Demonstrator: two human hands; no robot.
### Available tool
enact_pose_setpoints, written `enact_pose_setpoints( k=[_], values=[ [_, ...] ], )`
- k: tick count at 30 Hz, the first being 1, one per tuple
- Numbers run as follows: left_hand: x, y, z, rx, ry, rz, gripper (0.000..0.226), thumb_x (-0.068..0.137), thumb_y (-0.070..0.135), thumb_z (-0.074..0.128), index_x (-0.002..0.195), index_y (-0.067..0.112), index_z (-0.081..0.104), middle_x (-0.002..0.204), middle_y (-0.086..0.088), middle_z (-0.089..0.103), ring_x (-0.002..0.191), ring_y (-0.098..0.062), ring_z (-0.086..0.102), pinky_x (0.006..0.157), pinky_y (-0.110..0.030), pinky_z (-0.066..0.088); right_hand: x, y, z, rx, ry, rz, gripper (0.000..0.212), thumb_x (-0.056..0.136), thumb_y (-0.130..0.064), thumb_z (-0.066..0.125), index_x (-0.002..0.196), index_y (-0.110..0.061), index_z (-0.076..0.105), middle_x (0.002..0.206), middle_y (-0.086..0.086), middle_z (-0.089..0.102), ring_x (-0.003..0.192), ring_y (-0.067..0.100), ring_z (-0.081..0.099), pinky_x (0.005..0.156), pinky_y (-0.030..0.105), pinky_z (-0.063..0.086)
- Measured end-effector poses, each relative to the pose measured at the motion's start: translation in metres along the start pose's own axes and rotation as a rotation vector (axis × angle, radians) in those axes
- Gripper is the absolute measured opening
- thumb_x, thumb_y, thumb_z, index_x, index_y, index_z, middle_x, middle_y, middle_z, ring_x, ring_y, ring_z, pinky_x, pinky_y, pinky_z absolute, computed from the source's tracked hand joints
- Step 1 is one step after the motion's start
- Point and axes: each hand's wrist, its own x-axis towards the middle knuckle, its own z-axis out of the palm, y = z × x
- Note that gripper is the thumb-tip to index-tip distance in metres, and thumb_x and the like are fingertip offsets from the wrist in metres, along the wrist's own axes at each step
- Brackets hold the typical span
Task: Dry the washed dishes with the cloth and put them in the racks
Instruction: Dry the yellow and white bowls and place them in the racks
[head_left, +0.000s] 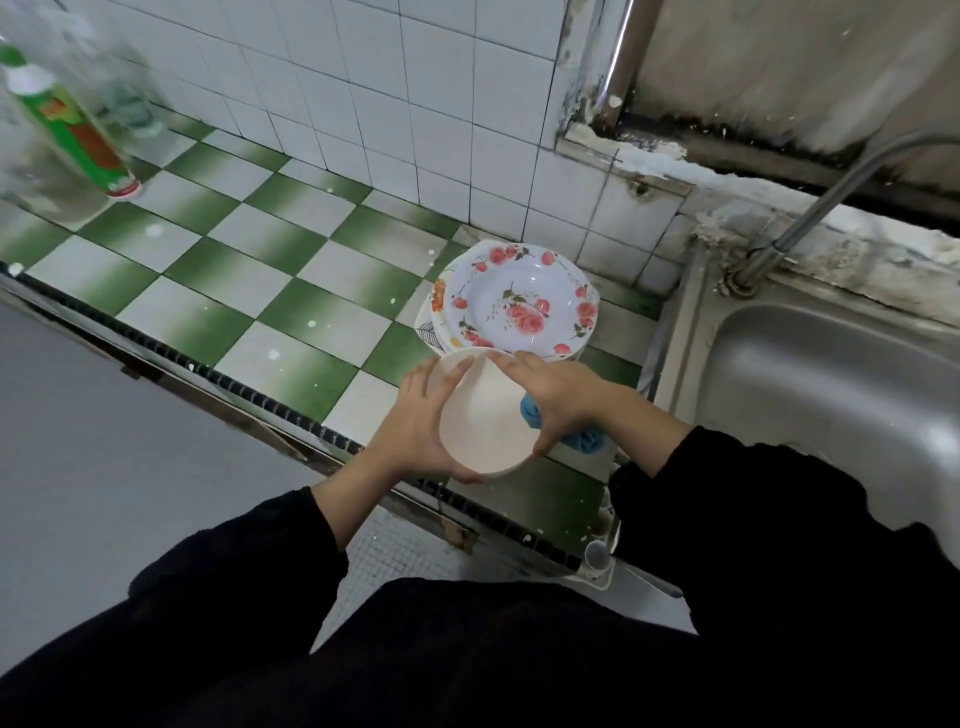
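Where the two black sleeves (234, 571) end, both hands hold a white bowl (488, 415) in the air just above the near edge of the tabletop (249, 270), tilted so that its inside faces up and toward the camera. The left hand (415, 431) cups the bowl from the left, its fingers (452, 376) curled over the rim and the thumb under the lower edge. The right hand (558, 395) grips the bowl's right side, its fingers laid over the upper rim and the thumb hooked round the lower one, with a blue cloth (587, 439) bunched under its palm against the bowl. Just beyond the bowl a stack of plates (519, 301) sits on the green-and-white checked tiles, the top one printed with pink roses. To the right lies a steel sink (831, 374) with a bent tap (810, 208) rising behind it. Far off to the left stands a green dish-soap bottle (72, 124), blurred, among clear bottles, before a white-tiled wall (415, 104).
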Motion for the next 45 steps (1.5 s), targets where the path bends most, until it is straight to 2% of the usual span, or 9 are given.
enact_pose_setpoints(
  k=[16, 21, 26, 29, 31, 35, 40, 42, 45],
  values=[
    [-0.003, 0.009, -0.024, 0.048, 0.133, 0.125, 0.122, 0.042, 0.075, 0.075, 0.145, 0.041, 0.019, 0.146, -0.019, 0.026, 0.133, -0.034, 0.024, 0.109, -0.051, 0.027, -0.014, 0.010, -0.023, 0.136, 0.065, -0.033, 0.126, 0.068, -0.048, 0.084, 0.155, -0.032, -0.006, 0.155, 0.000, 0.029, 0.130, 0.020, 0.040, 0.101, 0.037, 0.043],
    [-0.008, 0.020, -0.048, 0.120, 0.198, 0.231, 0.118, 0.043, 0.075, 0.073, 0.145, 0.035, 0.028, 0.141, -0.017, 0.029, 0.132, -0.033, 0.024, 0.103, -0.048, 0.033, -0.022, 0.022, -0.048, 0.747, 0.182, 0.158, 0.078, 0.081, -0.021, 0.077, 0.149, -0.028, 0.039, 0.148, 0.003, 0.044, 0.136, 0.024, 0.041, 0.102, 0.030, 0.035],
    [-0.009, 0.033, -0.060, 0.240, 0.281, 0.264, 0.120, 0.044, 0.079, 0.069, 0.146, 0.032, 0.029, 0.143, -0.022, 0.028, 0.130, -0.036, 0.026, 0.102, -0.054, 0.035, -0.028, 0.030, -0.060, 0.850, 0.213, 0.372, 0.050, 0.080, -0.035, 0.078, 0.126, -0.025, 0.066, 0.147, 0.004, 0.047, 0.131, 0.023, 0.045, 0.105, 0.032, 0.037],
    [-0.005, 0.040, -0.063, 0.348, 0.303, 0.298, 0.126, 0.044, 0.081, 0.071, 0.149, 0.028, 0.026, 0.144, -0.029, 0.028, 0.130, -0.037, 0.025, 0.101, -0.052, 0.035, -0.024, 0.021, -0.052, 0.897, 0.235, 0.390, 0.037, 0.081, -0.040, 0.077, 0.109, -0.016, 0.074, 0.124, 0.006, 0.063, 0.115, 0.021, 0.054, 0.085, 0.023, 0.042],
    [-0.002, 0.043, -0.062, 0.426, 0.313, 0.303, 0.132, 0.042, 0.078, 0.075, 0.151, 0.027, 0.021, 0.145, -0.032, 0.027, 0.132, -0.039, 0.025, 0.103, -0.051, 0.033, -0.023, 0.014, -0.048, 0.908, 0.350, 0.404, 0.019, 0.087, -0.030, 0.072, 0.095, -0.013, 0.075, 0.100, 0.004, 0.064, 0.096, 0.020, 0.055, 0.072, 0.023, 0.044],
    [0.000, 0.039, -0.052, 0.391, 0.294, 0.182, 0.150, 0.040, 0.057, 0.091, 0.149, 0.032, -0.008, 0.154, -0.033, 0.008, 0.141, -0.045, 0.010, 0.114, -0.052, 0.019, -0.023, 0.006, -0.043, 0.973, 0.496, 0.427, 0.034, 0.092, -0.023, 0.065, 0.124, -0.011, 0.067, 0.143, 0.010, 0.052, 0.120, 0.027, 0.054, 0.096, 0.029, 0.042],
    [-0.003, 0.021, -0.031, -0.107, 0.269, -0.070, 0.149, 0.057, 0.032, 0.093, 0.136, 0.030, -0.033, 0.154, -0.009, -0.031, 0.144, -0.030, -0.027, 0.119, -0.048, 0.002, -0.016, 0.002, -0.032, 1.091, 0.593, 0.437, 0.029, 0.093, -0.021, 0.064, 0.120, -0.012, 0.070, 0.119, 0.009, 0.067, 0.102, 0.025, 0.060, 0.094, 0.037, 0.051],
    [-0.005, 0.014, -0.027, -0.373, 0.236, -0.133, 0.146, 0.060, 0.035, 0.089, 0.134, 0.034, -0.036, 0.159, -0.005, -0.017, 0.149, -0.026, -0.003, 0.120, -0.043, 0.015, -0.013, 0.003, -0.025, 1.168, 0.600, 0.423, 0.028, 0.092, -0.020, 0.065, 0.118, -0.012, 0.071, 0.112, 0.006, 0.068, 0.101, 0.025, 0.062, 0.090, 0.034, 0.052],
    [-0.009, 0.013, -0.026, -0.433, 0.227, -0.151, 0.135, 0.073, 0.018, 0.084, 0.145, 0.030, -0.029, 0.157, 0.007, 0.015, 0.130, -0.027, 0.045, 0.094, -0.024, 0.047, -0.007, 0.003, -0.017, 1.212, 0.569, 0.401, 0.028, 0.092, -0.022, 0.066, 0.120, -0.018, 0.070, 0.108, 0.001, 0.069, 0.099, 0.024, 0.065, 0.089, 0.036, 0.055]
  ],
)
